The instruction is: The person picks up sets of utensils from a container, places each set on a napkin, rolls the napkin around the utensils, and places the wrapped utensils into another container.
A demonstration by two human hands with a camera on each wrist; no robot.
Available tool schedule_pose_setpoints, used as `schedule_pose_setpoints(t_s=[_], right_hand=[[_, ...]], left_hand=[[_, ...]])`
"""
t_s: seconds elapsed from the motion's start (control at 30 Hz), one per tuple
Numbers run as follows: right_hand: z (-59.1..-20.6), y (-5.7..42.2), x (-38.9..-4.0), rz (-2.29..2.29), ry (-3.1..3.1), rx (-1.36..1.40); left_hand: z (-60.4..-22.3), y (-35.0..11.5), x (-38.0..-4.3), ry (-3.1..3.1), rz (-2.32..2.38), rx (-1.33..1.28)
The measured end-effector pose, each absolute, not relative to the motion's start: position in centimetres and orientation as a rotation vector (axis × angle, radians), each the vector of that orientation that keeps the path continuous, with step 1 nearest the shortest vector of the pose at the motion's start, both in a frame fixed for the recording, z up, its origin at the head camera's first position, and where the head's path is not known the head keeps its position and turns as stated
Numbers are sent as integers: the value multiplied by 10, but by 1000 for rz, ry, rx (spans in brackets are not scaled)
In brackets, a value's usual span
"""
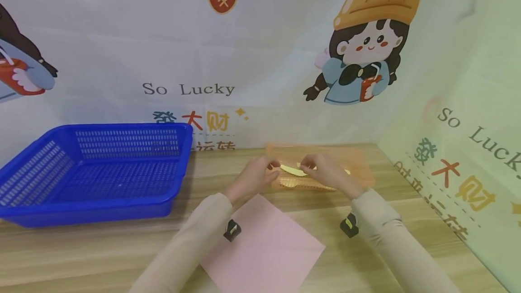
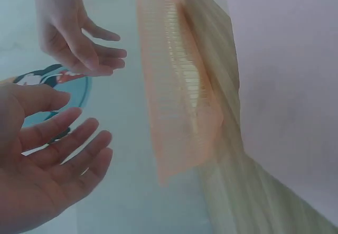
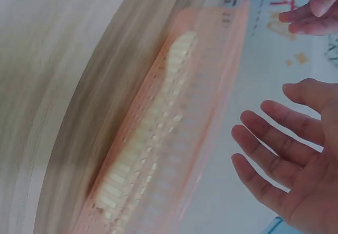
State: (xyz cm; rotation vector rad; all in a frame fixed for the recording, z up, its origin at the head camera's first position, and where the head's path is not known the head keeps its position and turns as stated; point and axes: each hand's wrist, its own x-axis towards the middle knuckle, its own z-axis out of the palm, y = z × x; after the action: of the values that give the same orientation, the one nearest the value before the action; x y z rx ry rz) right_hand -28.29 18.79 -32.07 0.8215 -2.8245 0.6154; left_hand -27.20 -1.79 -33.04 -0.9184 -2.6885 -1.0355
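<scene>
Beige sleeves (image 1: 191,234) lead to the left hand (image 1: 254,174) and right hand (image 1: 329,171), each grip relaxed and empty, above yellow curved pieces (image 1: 292,171) lying lengthwise, seemingly to fit, inside an oblong orange plastic basket (image 1: 363,168).

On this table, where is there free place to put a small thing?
Bare wood lies in front of the blue basket and between it and the orange basket. The latter is crowded: yellow pieces inside, left hand and right hand at it.
</scene>
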Motion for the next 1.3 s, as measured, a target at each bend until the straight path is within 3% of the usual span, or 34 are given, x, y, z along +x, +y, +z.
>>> schedule_pose_setpoints(t_s=[0.4,0.63,0.73,1.13,1.3], right_hand=[[-339,197,-325,519,-3080,800],[-451,246,-437,430,-3102,832],[-478,251,-459,331,-3178,728],[-477,246,-457,328,-3258,693],[-534,270,-514,284,-3222,693]], left_hand=[[-346,11,-302,-2748,-870,-1002],[-359,20,-312,-2721,-847,-1090],[-362,23,-313,-2742,-862,-1111],[-363,33,-311,-2916,-764,-1052],[-365,31,-311,-2805,-791,-1055]])
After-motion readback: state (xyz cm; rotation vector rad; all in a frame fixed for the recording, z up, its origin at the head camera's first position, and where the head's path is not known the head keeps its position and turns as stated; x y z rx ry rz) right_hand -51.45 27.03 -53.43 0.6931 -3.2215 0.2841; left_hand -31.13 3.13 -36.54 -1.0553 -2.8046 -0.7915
